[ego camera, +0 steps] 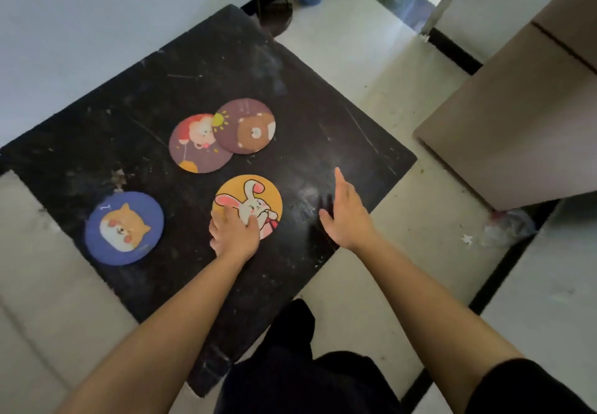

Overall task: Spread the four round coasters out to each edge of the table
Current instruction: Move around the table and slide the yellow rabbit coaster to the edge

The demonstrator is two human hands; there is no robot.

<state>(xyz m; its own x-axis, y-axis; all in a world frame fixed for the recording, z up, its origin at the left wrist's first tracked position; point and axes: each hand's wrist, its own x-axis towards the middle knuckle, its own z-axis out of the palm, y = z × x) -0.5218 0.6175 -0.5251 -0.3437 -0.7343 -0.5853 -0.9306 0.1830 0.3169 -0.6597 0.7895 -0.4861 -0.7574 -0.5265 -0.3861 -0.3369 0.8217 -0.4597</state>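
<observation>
We judge the task as only begun. The blue coaster (124, 228) with the dog lies near the left edge of the black table (97, 142), so it seems placed. The two purple coasters, one with a pig (193, 145) and one with a bear (247, 127), are in the middle, and the bear one overlaps the pig one a little. Our left hand (234, 232) presses flat on the near part of the yellow rabbit coaster (250, 203); the fingers are spread on top, not closed around it. Our right hand (347, 216) hovers open over the table and holds nothing. The coasters are round, so they have no long axis; the rabbit's ears point away from us and slightly right. Three coasters are left to move.
</observation>
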